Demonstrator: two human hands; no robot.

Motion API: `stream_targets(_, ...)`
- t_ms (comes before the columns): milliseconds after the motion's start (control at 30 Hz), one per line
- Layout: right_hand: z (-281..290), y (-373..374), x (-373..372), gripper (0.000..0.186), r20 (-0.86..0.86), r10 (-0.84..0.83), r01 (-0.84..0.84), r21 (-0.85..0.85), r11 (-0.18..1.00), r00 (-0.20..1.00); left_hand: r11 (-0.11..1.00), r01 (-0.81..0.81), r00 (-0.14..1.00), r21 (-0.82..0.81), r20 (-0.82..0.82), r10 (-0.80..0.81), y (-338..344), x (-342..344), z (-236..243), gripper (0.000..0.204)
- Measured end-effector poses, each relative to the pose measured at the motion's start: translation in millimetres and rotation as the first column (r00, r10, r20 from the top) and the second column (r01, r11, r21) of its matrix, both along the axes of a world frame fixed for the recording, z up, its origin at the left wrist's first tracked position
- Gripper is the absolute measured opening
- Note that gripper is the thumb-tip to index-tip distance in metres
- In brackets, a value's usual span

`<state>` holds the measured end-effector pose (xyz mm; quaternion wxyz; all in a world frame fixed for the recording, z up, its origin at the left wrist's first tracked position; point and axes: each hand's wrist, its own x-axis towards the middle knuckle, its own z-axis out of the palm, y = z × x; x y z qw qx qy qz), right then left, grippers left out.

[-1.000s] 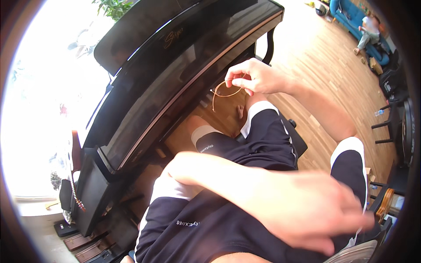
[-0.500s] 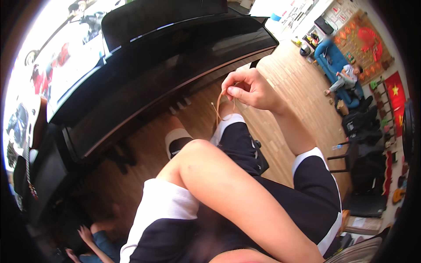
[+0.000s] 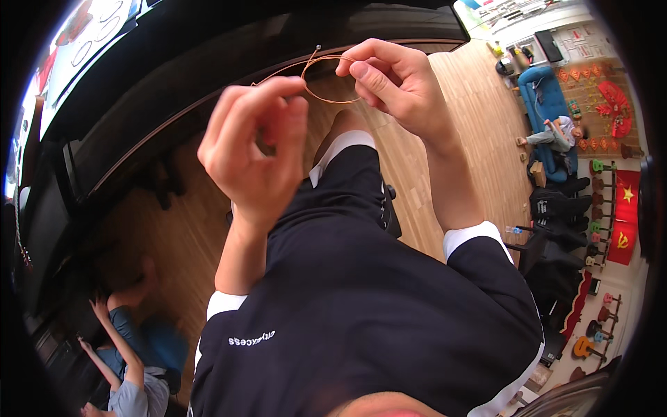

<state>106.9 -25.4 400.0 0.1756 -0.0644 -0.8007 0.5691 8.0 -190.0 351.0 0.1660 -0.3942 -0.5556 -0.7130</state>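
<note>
A thin copper-coloured guitar string (image 3: pixel 333 102) is bent into a loop in front of the black piano, with a small ball at one end. My right hand (image 3: pixel 399 87) is closed, pinching the right side of the loop between thumb and fingers. My left hand (image 3: pixel 253 149) is raised at the left side of the loop. Its thumb and index finger come together at the string's edge, slightly blurred. A length of the string runs left behind the left index finger.
The black piano (image 3: pixel 229 52) stretches across the front. Wooden floor (image 3: pixel 472 125) lies to the right. A person sits on a blue sofa (image 3: pixel 545 104) at the far right; another person (image 3: pixel 135 368) sits at the lower left. Small guitars (image 3: pixel 583 347) hang along the right wall.
My left arm, before folded across my body with its hand out of view, has swung up to the string. The string is now a raised loop. My raised knee has dropped from view.
</note>
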Motion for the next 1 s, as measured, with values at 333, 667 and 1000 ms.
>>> stream_targets(333,-49,15,13,0.011,-0.023,-0.121,0.120,-0.039,0.992,0.992,0.980,-0.068,0.995,-0.189,-0.078,0.054,44,-15,-49,0.011)
stream_targets(667,-62,9,-10,0.011,0.017,-0.138,0.136,0.095,0.986,0.990,0.930,0.164,0.985,-0.330,0.007,-0.171,38,-43,-62,0.011)
stream_targets(1000,-65,-7,-53,0.007,0.065,-0.069,0.065,0.071,0.995,0.995,0.914,0.139,0.990,-0.382,0.030,-0.139,7,-70,-60,0.020)
